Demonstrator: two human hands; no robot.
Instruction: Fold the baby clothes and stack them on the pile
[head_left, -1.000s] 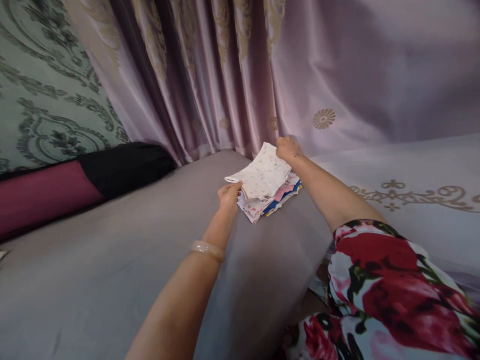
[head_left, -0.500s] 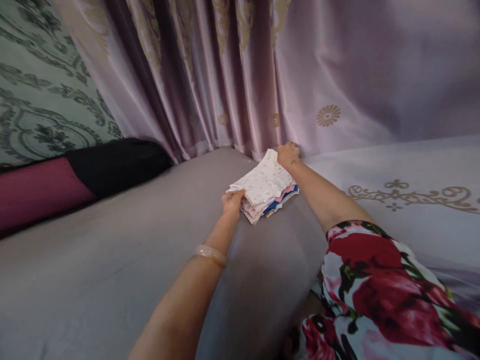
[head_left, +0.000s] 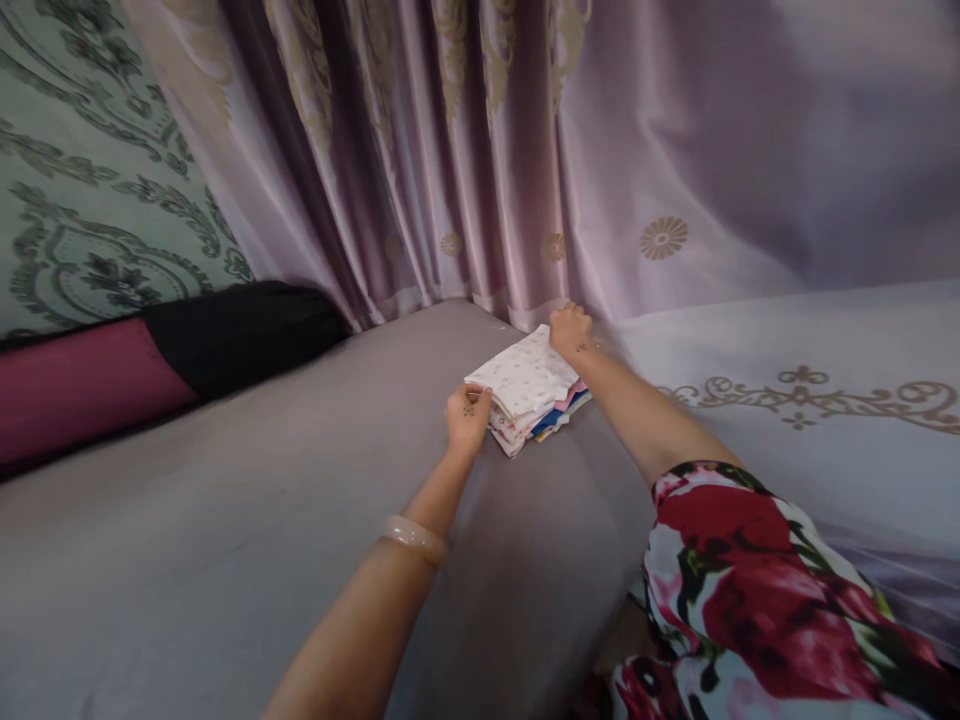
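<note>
A small stack of folded clothes [head_left: 551,418] lies on the grey bed near its far corner. The top piece is a white garment [head_left: 525,370] with a small scattered print; pink, blue and white layers show along the near edge. My left hand [head_left: 468,415], with a pale bangle on its wrist, pinches the left edge of the top garment. At the far right corner my right hand [head_left: 571,330] is closed on the same white garment. Its fingertips are hidden behind the hand.
A grey sheet [head_left: 247,540] covers the bed. Along the left wall lies a black and maroon bolster [head_left: 240,325]. Purple curtains [head_left: 420,180] hang down to the bed's far edge, and pale fabric with gold scrollwork [head_left: 795,395] spreads at the right.
My right hand has come down slightly with the far corner of the white garment, which now lies flatter on the stack. The fingers of my left hand are more curled at its left edge.
</note>
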